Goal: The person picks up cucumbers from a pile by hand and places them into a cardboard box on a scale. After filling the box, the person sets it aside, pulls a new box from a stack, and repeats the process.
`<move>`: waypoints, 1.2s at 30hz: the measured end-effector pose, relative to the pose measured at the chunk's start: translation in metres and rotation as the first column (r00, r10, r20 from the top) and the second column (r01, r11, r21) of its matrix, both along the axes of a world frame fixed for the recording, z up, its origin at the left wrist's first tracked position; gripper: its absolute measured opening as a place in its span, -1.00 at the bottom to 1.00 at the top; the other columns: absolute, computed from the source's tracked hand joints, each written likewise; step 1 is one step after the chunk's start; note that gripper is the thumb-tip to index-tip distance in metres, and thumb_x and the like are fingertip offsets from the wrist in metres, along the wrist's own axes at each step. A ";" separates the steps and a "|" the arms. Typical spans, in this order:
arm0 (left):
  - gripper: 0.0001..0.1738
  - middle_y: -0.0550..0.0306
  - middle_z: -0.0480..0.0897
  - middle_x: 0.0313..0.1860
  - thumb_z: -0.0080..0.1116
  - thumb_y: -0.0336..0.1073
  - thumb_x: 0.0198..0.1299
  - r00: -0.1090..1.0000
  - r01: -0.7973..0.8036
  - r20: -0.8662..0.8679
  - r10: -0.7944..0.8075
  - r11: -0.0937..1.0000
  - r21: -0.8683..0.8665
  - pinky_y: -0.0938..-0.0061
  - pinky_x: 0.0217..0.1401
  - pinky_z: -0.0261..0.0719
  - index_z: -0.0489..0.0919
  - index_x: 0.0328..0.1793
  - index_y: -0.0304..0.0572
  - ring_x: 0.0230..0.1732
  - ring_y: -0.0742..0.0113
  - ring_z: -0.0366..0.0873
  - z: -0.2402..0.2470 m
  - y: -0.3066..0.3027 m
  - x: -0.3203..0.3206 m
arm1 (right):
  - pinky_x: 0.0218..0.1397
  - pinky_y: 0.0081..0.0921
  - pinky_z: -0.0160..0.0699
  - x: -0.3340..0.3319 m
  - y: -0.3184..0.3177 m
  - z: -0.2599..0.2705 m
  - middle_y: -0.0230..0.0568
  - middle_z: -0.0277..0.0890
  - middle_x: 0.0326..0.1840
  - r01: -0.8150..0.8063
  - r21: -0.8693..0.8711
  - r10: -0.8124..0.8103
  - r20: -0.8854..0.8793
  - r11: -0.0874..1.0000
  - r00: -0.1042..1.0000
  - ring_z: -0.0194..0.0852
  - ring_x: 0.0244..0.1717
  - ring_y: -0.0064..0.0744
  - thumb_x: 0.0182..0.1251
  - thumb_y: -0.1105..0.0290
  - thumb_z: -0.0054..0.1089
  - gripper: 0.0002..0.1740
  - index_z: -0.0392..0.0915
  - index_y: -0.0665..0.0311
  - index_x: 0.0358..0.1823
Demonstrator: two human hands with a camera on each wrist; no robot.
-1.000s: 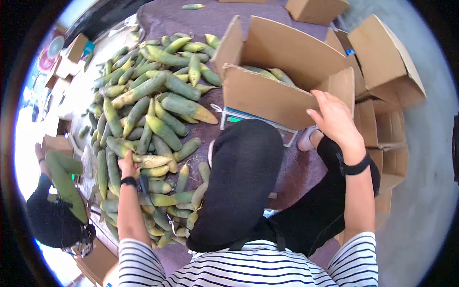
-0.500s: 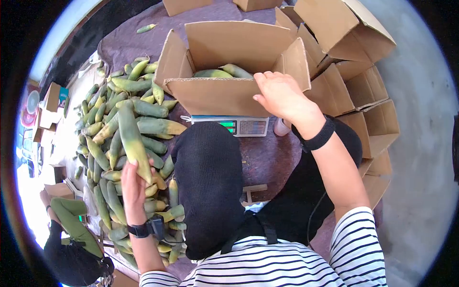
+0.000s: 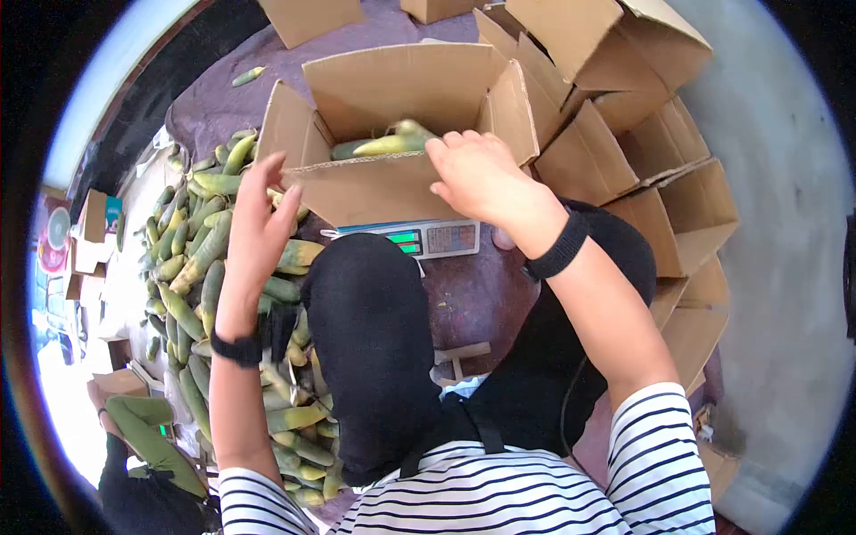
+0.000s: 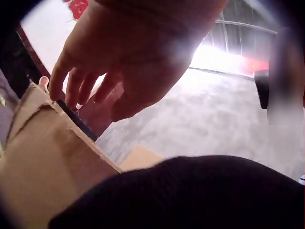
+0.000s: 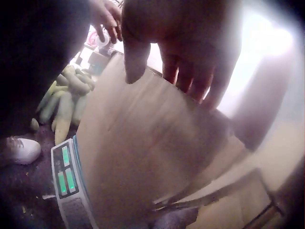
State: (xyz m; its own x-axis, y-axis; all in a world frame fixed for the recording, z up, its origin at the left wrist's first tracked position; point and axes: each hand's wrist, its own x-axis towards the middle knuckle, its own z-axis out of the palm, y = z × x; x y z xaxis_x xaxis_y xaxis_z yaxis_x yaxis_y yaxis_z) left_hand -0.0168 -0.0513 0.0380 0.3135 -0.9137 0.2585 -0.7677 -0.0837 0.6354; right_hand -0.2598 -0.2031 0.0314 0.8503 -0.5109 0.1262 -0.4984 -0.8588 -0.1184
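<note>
A cardboard box (image 3: pixel 374 192) sits open on a digital scale (image 3: pixel 450 239), with green radishes (image 3: pixel 392 145) inside, one of them blurred. My left hand (image 3: pixel 256 236) is empty in the air beside the box's near left corner, fingers loosely bent and thumb apart. At the near wall, my right hand (image 3: pixel 481 174) holds the rim. In the right wrist view its thumb (image 5: pixel 137 67) lies over the outer face while the fingertips dip behind the edge. A large pile of green radishes (image 3: pixel 196 236) spreads under and beyond my left arm.
More open cardboard boxes (image 3: pixel 664 143) are stacked on the right. A single radish (image 3: pixel 249 77) lies on the purple cloth (image 3: pixel 209 102) behind. At the lower left is another person (image 3: pixel 152 446). My dark-clothed knee (image 3: pixel 366 294) rises before the scale.
My left hand was in the pile, then lifted a green radish; now it is empty and nearer the box, where a radish appears blurred. My right hand has stayed at the rim as the view shifted.
</note>
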 end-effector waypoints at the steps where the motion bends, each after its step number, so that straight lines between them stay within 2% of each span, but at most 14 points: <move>1: -0.54 0.03 0.48 0.13 0.06 -0.42 0.27 1.000 -0.006 -0.009 0.006 1.000 0.021 0.41 0.17 0.46 0.34 0.30 -0.29 0.13 0.27 0.47 -0.003 0.018 -0.004 | 0.01 -0.16 0.47 0.000 0.000 -0.001 -0.03 0.52 -0.19 0.007 0.007 -0.007 0.000 1.000 1.000 0.51 -0.06 -0.03 0.11 0.29 0.27 -0.65 0.43 0.33 -0.15; 3: -0.56 0.06 0.51 0.07 0.14 -0.39 0.21 0.994 -0.069 -0.077 0.077 0.992 0.101 0.38 0.15 0.42 0.41 0.23 -0.22 0.10 0.25 0.48 -0.011 0.053 -0.012 | 0.03 -0.16 0.46 0.002 -0.002 -0.001 -0.03 0.52 -0.18 -0.001 0.003 0.001 -0.028 1.000 1.000 0.50 -0.04 -0.03 0.12 0.31 0.25 -0.67 0.44 0.33 -0.16; 5: -0.69 0.08 0.57 -0.03 0.02 -0.36 0.33 0.949 -0.033 -0.298 0.103 0.972 0.231 0.47 0.15 0.40 0.44 0.16 -0.30 0.09 0.37 0.46 -0.014 0.082 -0.022 | 0.03 -0.17 0.46 0.004 -0.002 0.001 -0.03 0.52 -0.16 0.008 0.005 -0.008 -0.051 1.000 0.999 0.50 -0.03 -0.04 0.13 0.32 0.24 -0.68 0.44 0.34 -0.15; 8: -0.71 0.12 0.58 -0.04 -0.07 -0.34 0.38 0.913 -0.028 -0.384 0.135 0.962 0.270 0.55 0.16 0.37 0.46 0.13 -0.33 0.06 0.44 0.44 -0.028 0.122 -0.019 | 0.04 -0.17 0.47 0.004 -0.002 0.002 -0.02 0.52 -0.13 0.017 -0.004 -0.018 -0.069 1.000 0.997 0.49 -0.01 -0.04 0.15 0.31 0.22 -0.67 0.45 0.34 -0.12; 10: -0.69 0.16 0.57 0.01 -0.09 -0.34 0.37 0.794 -0.046 -0.542 0.274 0.917 0.397 0.58 0.16 0.35 0.47 0.15 -0.33 0.05 0.46 0.44 -0.043 0.145 -0.012 | 0.06 -0.16 0.47 0.002 -0.001 0.005 -0.02 0.50 -0.12 0.017 -0.004 -0.017 -0.005 1.000 1.000 0.49 -0.01 -0.03 0.18 0.31 0.19 -0.66 0.46 0.31 -0.06; 11: -0.69 0.16 0.57 0.01 -0.09 -0.34 0.37 0.797 -0.041 -0.539 0.272 0.915 0.401 0.58 0.16 0.35 0.47 0.15 -0.33 0.05 0.46 0.44 -0.051 0.154 -0.012 | 0.06 -0.16 0.47 0.001 0.001 0.006 -0.02 0.50 -0.12 0.023 0.001 -0.023 -0.004 1.000 1.000 0.49 -0.01 -0.03 0.18 0.31 0.19 -0.66 0.46 0.31 -0.06; 13: -0.68 0.20 0.55 0.04 -0.05 -0.35 0.33 0.772 -0.050 -0.563 0.295 0.911 0.408 0.55 0.13 0.37 0.48 0.16 -0.32 0.04 0.46 0.43 -0.072 0.172 -0.012 | 0.06 -0.18 0.48 -0.001 0.003 0.009 -0.06 0.49 -0.15 -0.003 -0.040 0.011 0.180 0.999 0.984 0.48 -0.02 -0.04 0.20 0.32 0.18 -0.68 0.47 0.29 -0.06; 14: -0.62 0.06 0.62 -0.02 0.06 -0.31 0.25 0.832 -0.023 -0.499 0.242 0.914 0.405 0.46 0.03 0.44 0.47 0.15 -0.35 -0.02 0.35 0.52 -0.088 0.185 -0.007 | 0.06 -0.18 0.48 -0.001 0.004 0.011 -0.06 0.49 -0.15 0.000 -0.039 0.007 0.182 0.999 0.983 0.48 -0.02 -0.04 0.20 0.32 0.18 -0.68 0.47 0.29 -0.06; 16: -0.62 0.05 0.62 -0.03 0.06 -0.31 0.25 0.840 -0.016 -0.490 0.234 0.913 0.408 0.46 0.03 0.44 0.47 0.14 -0.35 -0.03 0.34 0.52 -0.110 0.207 -0.004 | 0.04 -0.20 0.50 -0.004 0.007 0.015 -0.08 0.47 -0.18 -0.007 -0.053 0.021 0.271 0.999 0.962 0.49 -0.04 -0.06 0.20 0.33 0.18 -0.71 0.48 0.29 -0.09; 22: -0.62 0.00 0.63 -0.09 0.08 -0.29 0.22 0.849 0.008 -0.472 0.240 0.886 0.464 0.43 -0.01 0.46 0.48 0.11 -0.36 -0.06 0.26 0.54 -0.168 0.242 -0.014 | 0.02 -0.22 0.52 -0.006 0.009 0.017 -0.07 0.48 -0.19 -0.013 -0.039 0.024 0.293 0.999 0.956 0.50 -0.06 -0.07 0.21 0.33 0.18 -0.74 0.51 0.30 -0.13; 29: -0.62 -0.06 0.64 -0.16 0.11 -0.27 0.19 0.849 0.017 -0.462 0.255 0.862 0.507 0.39 -0.06 0.48 0.48 0.06 -0.36 -0.11 0.17 0.57 -0.202 0.257 -0.019 | 0.01 -0.23 0.52 -0.008 0.009 0.019 -0.06 0.49 -0.18 0.000 -0.038 0.010 0.257 0.999 0.966 0.51 -0.08 -0.05 0.20 0.33 0.19 -0.72 0.51 0.31 -0.10; 30: -0.62 -0.07 0.64 -0.17 0.12 -0.26 0.18 0.850 0.013 -0.461 0.256 0.863 0.505 0.38 -0.07 0.48 0.48 0.06 -0.36 -0.11 0.15 0.57 -0.205 0.256 -0.019 | -0.01 -0.20 0.52 -0.008 0.008 0.016 -0.06 0.51 -0.20 -0.006 -0.052 0.021 0.292 0.999 0.956 0.53 -0.08 -0.06 0.18 0.30 0.19 -0.75 0.54 0.29 -0.18; 31: -0.62 -0.08 0.65 -0.18 0.12 -0.26 0.18 0.849 0.006 -0.460 0.261 0.865 0.502 0.38 -0.08 0.49 0.48 0.05 -0.37 -0.12 0.14 0.58 -0.209 0.254 -0.019 | -0.03 -0.18 0.52 -0.008 0.007 0.015 -0.06 0.53 -0.22 -0.015 -0.067 0.037 0.327 0.998 0.944 0.55 -0.09 -0.06 0.17 0.27 0.19 -0.78 0.57 0.27 -0.27; 36: -0.62 -0.13 0.65 -0.23 0.14 -0.25 0.15 0.864 -0.114 -0.393 0.315 0.882 0.456 0.35 -0.11 0.50 0.48 0.02 -0.37 -0.15 0.07 0.60 -0.229 0.251 -0.010 | -0.05 -0.18 0.53 -0.012 0.005 0.017 0.00 0.51 -0.25 -0.081 -0.061 0.098 0.354 0.995 0.930 0.54 -0.13 -0.01 0.17 0.29 0.18 -0.76 0.52 0.31 -0.24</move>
